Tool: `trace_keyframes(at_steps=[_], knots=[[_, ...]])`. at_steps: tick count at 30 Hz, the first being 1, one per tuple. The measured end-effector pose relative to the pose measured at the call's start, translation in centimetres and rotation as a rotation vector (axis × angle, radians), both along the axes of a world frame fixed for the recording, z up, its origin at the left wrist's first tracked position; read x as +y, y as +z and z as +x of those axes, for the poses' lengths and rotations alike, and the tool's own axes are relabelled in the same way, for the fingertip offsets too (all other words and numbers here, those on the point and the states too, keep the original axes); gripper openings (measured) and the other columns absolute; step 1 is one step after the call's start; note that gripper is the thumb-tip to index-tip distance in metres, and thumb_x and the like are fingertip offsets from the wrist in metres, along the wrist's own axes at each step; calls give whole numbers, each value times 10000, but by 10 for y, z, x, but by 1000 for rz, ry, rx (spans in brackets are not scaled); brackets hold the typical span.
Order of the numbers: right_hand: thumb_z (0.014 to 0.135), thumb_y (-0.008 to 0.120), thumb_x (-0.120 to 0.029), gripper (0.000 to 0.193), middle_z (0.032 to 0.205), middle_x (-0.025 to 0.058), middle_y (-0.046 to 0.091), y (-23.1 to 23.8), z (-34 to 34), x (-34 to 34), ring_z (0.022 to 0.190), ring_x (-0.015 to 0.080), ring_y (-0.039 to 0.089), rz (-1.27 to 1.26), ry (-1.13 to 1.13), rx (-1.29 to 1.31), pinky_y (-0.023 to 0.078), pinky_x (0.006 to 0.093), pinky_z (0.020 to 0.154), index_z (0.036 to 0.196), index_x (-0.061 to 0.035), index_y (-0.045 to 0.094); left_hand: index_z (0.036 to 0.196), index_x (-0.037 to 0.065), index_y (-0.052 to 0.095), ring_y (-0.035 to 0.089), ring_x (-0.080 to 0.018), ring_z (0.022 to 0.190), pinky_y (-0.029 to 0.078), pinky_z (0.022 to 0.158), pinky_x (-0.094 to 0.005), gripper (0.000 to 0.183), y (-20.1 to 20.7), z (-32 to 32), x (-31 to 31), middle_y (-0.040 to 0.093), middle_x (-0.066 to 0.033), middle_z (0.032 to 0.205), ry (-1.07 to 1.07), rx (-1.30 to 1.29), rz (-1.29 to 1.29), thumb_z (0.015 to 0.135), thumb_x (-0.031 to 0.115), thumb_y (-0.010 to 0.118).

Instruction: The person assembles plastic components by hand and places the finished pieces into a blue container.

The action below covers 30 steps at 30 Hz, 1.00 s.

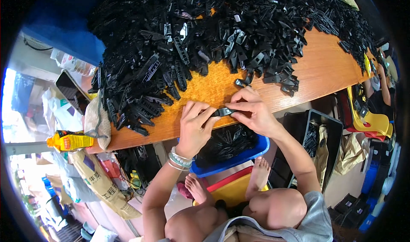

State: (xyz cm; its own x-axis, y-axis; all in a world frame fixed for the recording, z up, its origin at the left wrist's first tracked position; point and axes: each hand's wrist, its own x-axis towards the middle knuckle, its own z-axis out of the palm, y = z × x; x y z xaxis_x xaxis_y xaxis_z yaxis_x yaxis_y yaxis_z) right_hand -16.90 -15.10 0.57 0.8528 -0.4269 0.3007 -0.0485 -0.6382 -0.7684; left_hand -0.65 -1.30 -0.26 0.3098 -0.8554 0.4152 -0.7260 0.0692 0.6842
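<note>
Between my two hands, just over the table's near edge, is a small black plastic part (224,111) with a shiny face. My left hand (195,124) pinches its left end with thumb and fingers. The right end sits between the thumb and fingers of my right hand (252,110). My fingertips cover both ends of the part. Another small black piece (240,83) lies on the table beside my right fingers. Beyond my hands, a big heap of black plastic parts (179,49) covers much of the wooden table (322,67); some are long and ribbed, others short and blocky.
Below the table edge stands a blue bin (261,150) with black parts inside. A black crate (331,122) is to its right, near a yellow chair (378,122). At the left table end are a yellow bottle (74,141) and a phone (71,90). Another person (386,79) sits far right.
</note>
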Motion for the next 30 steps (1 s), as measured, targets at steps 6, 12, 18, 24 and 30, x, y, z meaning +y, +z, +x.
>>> trace_keyframes(at_steps=[6, 12, 18, 24, 30], knots=[[750, 723, 4, 269, 950, 82, 600, 1, -3, 7, 941, 248, 572, 44, 5, -40, 432, 348, 842, 1018, -9, 710, 949, 0, 706, 561, -256, 836, 461, 749, -355, 297, 1, 5, 6, 616, -90, 896, -31, 65, -19, 687, 88, 815], [781, 742, -66, 254, 979, 94, 640, 23, -19, 7, 935, 256, 607, 227, 110, 67, 463, 347, 842, 1031, -25, 726, 1117, 27, 686, 555, -320, 1032, 445, 926, -409, 271, 29, 92, 63, 602, -137, 1111, 526, -211, -146, 866, 130, 675], [790, 735, -268, 418, 1324, 84, 536, -4, 71, 68, 1305, 288, 435, -451, 338, -170, 348, 482, 1060, 1177, -132, 654, 1387, 177, 529, 383, -408, 1322, 265, 1121, -489, 457, -6, 147, 76, 410, -217, 1447, 723, -413, 97, 939, 247, 584], [819, 705, -316, 575, 1487, 81, 396, -16, 114, 92, 1413, 317, 297, -695, 270, -60, 183, 614, 1144, 1350, -184, 530, 1331, 262, 587, 399, -422, 1285, 313, 1059, -511, 558, -10, 115, 40, 364, -217, 1472, 698, -453, 135, 826, 467, 703], [859, 662, -284, 522, 1470, 95, 409, -23, 93, 73, 1390, 323, 335, -692, 214, -29, 200, 610, 1133, 1342, -135, 532, 1363, 239, 545, 337, -433, 1331, 285, 1072, -540, 624, 0, 84, 14, 344, -219, 1482, 707, -417, 89, 816, 481, 722]])
